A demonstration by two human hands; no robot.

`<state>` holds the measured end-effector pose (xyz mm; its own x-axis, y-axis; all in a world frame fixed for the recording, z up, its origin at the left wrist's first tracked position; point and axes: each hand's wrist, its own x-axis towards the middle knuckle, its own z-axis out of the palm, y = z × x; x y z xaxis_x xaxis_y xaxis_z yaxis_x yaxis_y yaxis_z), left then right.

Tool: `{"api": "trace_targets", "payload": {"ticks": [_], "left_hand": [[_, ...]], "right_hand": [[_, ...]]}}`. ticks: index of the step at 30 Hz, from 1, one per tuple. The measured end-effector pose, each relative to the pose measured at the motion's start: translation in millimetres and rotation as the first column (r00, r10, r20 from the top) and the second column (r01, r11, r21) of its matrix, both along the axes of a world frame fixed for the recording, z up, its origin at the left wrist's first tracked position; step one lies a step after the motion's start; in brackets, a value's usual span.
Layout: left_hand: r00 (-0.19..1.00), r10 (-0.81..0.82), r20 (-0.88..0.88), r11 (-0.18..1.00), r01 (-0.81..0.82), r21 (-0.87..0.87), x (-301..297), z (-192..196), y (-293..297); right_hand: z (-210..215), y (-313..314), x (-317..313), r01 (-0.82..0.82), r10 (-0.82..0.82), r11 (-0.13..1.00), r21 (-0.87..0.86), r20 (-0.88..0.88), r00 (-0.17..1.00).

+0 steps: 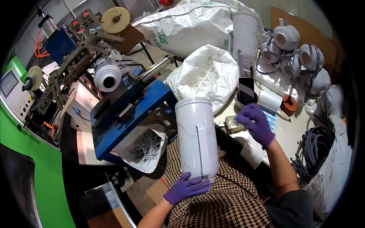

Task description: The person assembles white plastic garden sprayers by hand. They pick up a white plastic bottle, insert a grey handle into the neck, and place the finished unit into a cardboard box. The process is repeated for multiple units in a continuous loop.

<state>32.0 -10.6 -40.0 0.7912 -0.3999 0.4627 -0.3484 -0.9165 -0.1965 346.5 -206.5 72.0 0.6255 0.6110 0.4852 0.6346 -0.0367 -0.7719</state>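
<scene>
At the far left stands a green machine (47, 163), and beside it a gray-white canister (107, 74) rests on another machine above a blue stand (129, 131). Under this stand, an open bag (125, 150) contains many thin grey strips (148, 146). The left hand (188, 190) lies on the lower end of the white canister (189, 146), its grip loose — fingers extended, thumb a little apart. This canister is on the person's lap, its long handle (203, 152) facing up. Just beyond its upper end, a white sack (224, 91) is full of white rings (205, 78). The right hand (255, 121) is apart from the canister, over the desk (287, 138); its fingers are curled together, but whether they pinch the small bluish thing near the tips, I cannot tell. Farther right, several similar pieces (286, 36) with grey hoses are gathered. The lap canister has its handle and shows no such hose, so I judge the work is partway — the hose perhaps remains.
</scene>
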Motion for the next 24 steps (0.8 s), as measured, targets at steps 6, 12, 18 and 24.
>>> {"api": "trace_targets", "payload": {"ticks": [6, 12, 18, 24], "left_hand": [[1.0, 0.019, 0.01, 0.997, -0.02, 0.07, -3.0, -10.3, 0.7], [1.0, 0.013, -0.006, 0.999, -0.013, 0.034, -5.7, -6.1, 1.3], [0.997, 0.011, -0.07, 1.0, -0.012, -0.018, -9.6, -2.4, 5.7], [0.973, 0.206, 0.107, 0.909, -0.149, -0.39, -30.9, 15.5, 19.0]], "right_hand": [[21.6, 117.7, 20.4, -0.298, 0.3, 0.927, -0.226, -0.026, 0.954], [11.7, 139.0, 23.9, -0.274, 0.259, 0.904, -0.327, -0.091, 0.962], [-8.2, 149.3, 17.6, -0.067, 0.139, 0.927, -0.368, 0.174, 0.975], [-44.7, 168.6, 57.3, -0.286, 0.249, 0.954, -0.089, -0.295, 0.923]]}}
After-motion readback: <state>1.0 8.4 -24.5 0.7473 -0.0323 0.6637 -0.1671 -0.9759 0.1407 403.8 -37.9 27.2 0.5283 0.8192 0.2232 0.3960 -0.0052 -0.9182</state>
